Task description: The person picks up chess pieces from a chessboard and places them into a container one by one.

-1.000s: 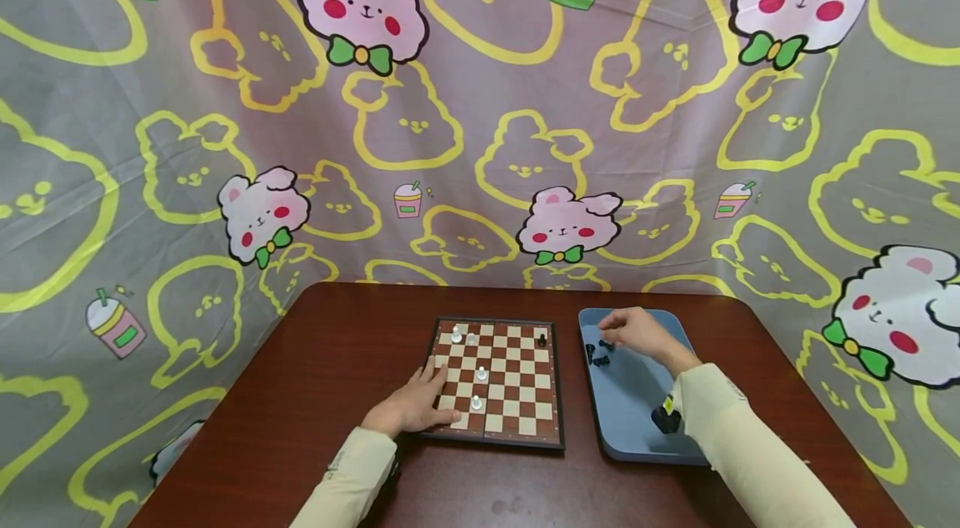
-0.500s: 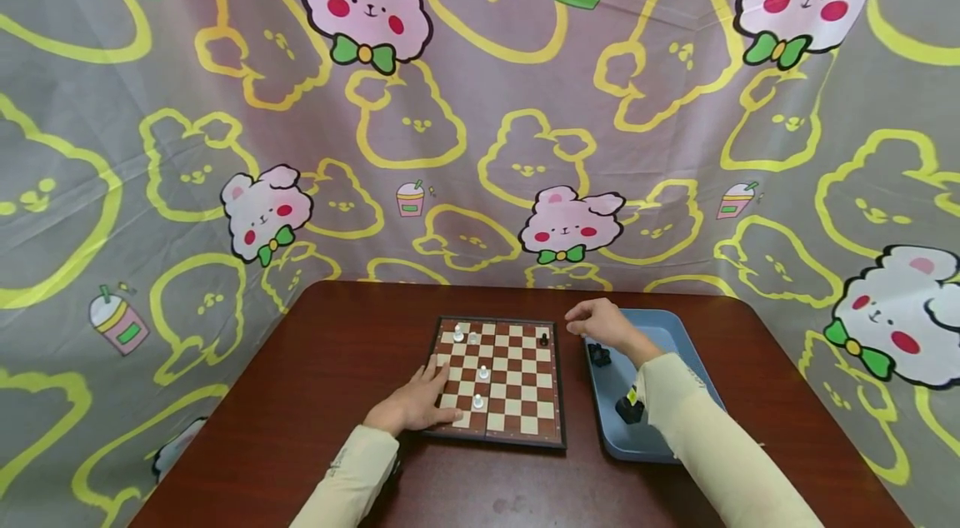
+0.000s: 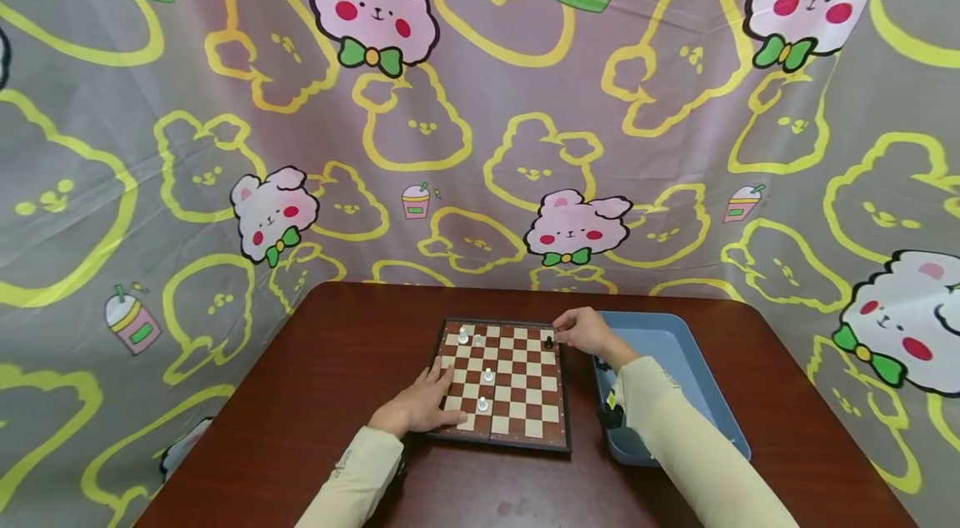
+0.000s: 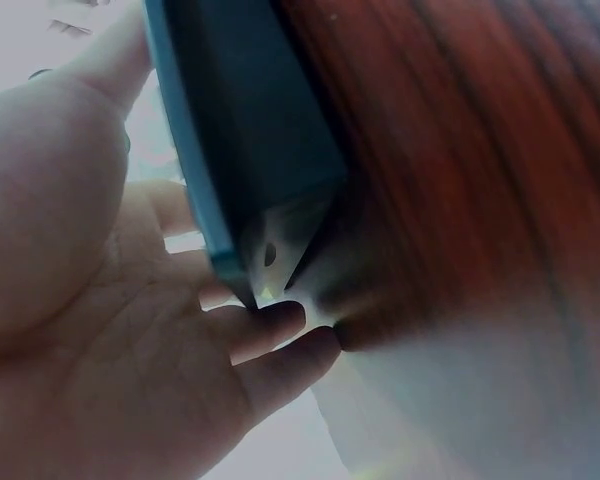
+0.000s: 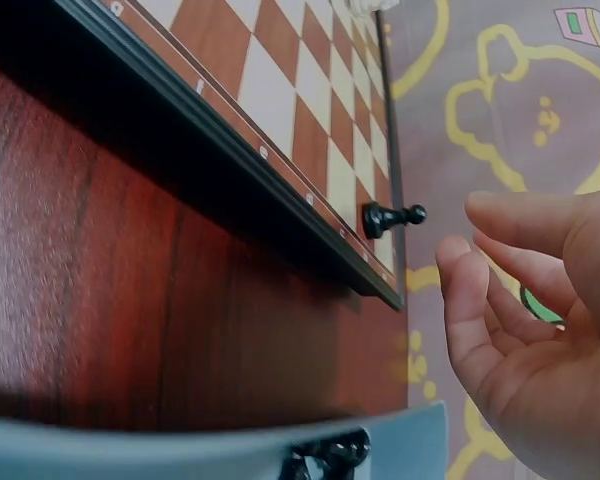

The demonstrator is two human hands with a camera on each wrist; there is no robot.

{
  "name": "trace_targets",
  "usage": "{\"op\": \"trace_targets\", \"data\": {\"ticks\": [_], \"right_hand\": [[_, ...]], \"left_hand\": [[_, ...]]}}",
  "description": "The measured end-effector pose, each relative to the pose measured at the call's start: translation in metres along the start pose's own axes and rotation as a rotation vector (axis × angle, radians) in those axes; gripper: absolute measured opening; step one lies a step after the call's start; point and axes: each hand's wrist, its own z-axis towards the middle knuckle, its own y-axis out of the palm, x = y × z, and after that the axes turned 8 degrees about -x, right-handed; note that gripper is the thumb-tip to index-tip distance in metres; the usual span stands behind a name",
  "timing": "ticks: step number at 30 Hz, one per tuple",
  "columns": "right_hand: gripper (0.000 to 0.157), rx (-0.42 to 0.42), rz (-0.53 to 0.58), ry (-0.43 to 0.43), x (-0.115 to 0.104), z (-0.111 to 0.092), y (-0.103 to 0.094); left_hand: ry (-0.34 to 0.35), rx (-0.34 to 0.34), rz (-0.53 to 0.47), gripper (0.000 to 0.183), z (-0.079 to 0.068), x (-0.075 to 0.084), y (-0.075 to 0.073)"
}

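A brown-and-cream chessboard (image 3: 525, 386) lies on the table. My left hand (image 3: 416, 407) rests over its left edge, fingers spread; in the left wrist view the palm (image 4: 90, 300) is beside the board's dark side. My right hand (image 3: 587, 331) hovers by the far right corner, right next to a black pawn (image 3: 549, 341). In the right wrist view this pawn (image 5: 385, 218) stands upright, and a gap separates it from the fingertips (image 5: 455, 250), which hold nothing. White pieces stand on the left half: one at the far left (image 3: 462, 335), a smaller one beside it (image 3: 477, 341), and two nearer pawns (image 3: 488, 376).
Right of the board is a blue tray (image 3: 675, 345), partly under my right forearm. Black chess pieces (image 5: 325, 455) lie in it, mostly hidden in the head view. A patterned curtain (image 3: 465, 95) hangs behind the brown table (image 3: 337, 353).
My right hand has moved left from above the tray, past its rim, to the black pawn at the board's corner. The left hand has stayed on the board's edge.
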Motion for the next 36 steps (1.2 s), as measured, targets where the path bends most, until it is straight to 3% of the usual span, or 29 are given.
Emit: {"op": "trace_targets", "data": {"ticks": [6,14,36], "right_hand": [[0.024,0.001,0.008,0.027,0.0,0.004,0.007],[0.025,-0.012,-0.045,0.001,0.003,0.011,0.012],[0.016,-0.017,-0.132,0.003,0.014,0.017,0.024]], "left_hand": [[0.002,0.007,0.0,0.089,-0.002,0.003,-0.002],[-0.005,0.006,0.005,0.089,-0.001,0.002,-0.001],[-0.013,0.011,0.001,0.091,0.001,0.001,0.002]]}}
